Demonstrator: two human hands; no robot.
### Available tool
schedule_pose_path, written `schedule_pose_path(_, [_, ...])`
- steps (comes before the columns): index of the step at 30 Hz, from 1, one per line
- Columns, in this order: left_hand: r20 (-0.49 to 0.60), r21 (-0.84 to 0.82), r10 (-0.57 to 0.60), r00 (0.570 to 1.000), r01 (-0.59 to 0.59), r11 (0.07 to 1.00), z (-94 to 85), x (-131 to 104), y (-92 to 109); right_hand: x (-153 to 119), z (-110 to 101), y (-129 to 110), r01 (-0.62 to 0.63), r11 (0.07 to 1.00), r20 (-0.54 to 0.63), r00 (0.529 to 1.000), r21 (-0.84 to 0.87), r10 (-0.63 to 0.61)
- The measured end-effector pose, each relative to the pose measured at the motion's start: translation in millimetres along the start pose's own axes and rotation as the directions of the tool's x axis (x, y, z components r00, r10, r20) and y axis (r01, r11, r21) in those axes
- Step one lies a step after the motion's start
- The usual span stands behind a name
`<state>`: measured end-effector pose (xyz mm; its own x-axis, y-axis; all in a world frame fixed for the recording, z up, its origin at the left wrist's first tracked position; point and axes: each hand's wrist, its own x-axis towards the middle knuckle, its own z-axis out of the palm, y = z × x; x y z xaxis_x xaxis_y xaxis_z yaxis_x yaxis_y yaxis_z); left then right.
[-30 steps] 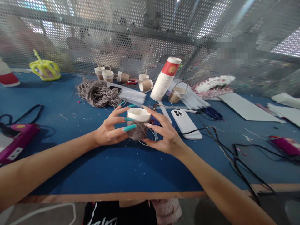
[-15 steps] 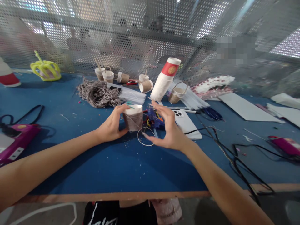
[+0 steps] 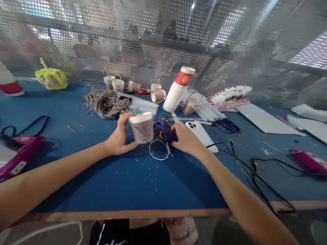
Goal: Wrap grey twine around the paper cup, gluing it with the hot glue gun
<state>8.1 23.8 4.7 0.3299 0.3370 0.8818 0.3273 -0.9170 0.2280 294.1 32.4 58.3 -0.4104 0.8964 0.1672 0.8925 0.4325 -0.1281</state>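
Note:
My left hand (image 3: pixel 120 136) is closed around a paper cup (image 3: pixel 141 128) wrapped in grey-brown yarn, thumb low and fingers at the rim. The white rim of the cup shows above the yarn, and teal strips (image 3: pixel 136 111) stick up by it. The cup is slightly tilted. My right hand (image 3: pixel 186 139) is wrapped around a blue glue gun (image 3: pixel 166 130), right of the cup; its handle is partly hidden by my fingers. A thin white ring of cord (image 3: pixel 158 150) lies on the table just in front, between the two hands.
A white phone (image 3: pixel 204 135) lies right of my right hand, near black cables (image 3: pixel 238 157). Behind are a stack of paper cups (image 3: pixel 176 93), a small basket (image 3: pixel 191 106), a grey yarn bundle (image 3: pixel 106 103) and several wrapped cups (image 3: pixel 119 85). A purple power strip (image 3: pixel 24 154) lies left.
My right hand has gone from open beside the yarn-wrapped cup to gripping the glue gun. My left hand has shifted the cup slightly left and tilted it.

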Motion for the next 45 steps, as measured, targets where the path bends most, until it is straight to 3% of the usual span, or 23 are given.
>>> schedule_pose_path(4, [0.023,0.023,-0.009,1.0,0.008,1.0,-2.3,1,1,1,-10,6,-0.06,0.95,-0.106,0.99,0.306,0.096])
schedule_pose_path(9, [0.027,0.093,-0.074,0.997,0.071,0.993,-1.3,3,6,-4,-27,7,-0.254,0.606,0.074,0.949,0.754,0.307])
schedule_pose_path(13, [0.065,0.174,-0.113,0.991,0.1,0.98,-1.4,5,13,-11,-35,-3,-0.128,0.393,0.004,0.953,0.91,0.301])
schedule_pose_path(17, [0.076,0.229,-0.137,0.988,0.116,0.967,-2.5,7,15,-16,-33,-15,-0.037,0.447,-0.069,0.973,0.894,0.218])
schedule_pose_path(25, [0.097,0.256,-0.103,0.99,0.075,0.964,-1.3,4,11,-21,-18,-28,-0.118,0.596,0.076,0.993,0.794,0.095])
schedule_pose_path(37, [0.133,0.232,-0.117,0.984,0.084,0.969,-0.8,1,11,-22,-15,-36,-0.224,0.582,0.16,0.974,0.782,0.16])
schedule_pose_path(45, [0.146,0.24,-0.1,0.984,0.063,0.969,-3.3,4,12,-23,-7,-28,-0.074,0.681,0.062,0.997,0.728,0.042])
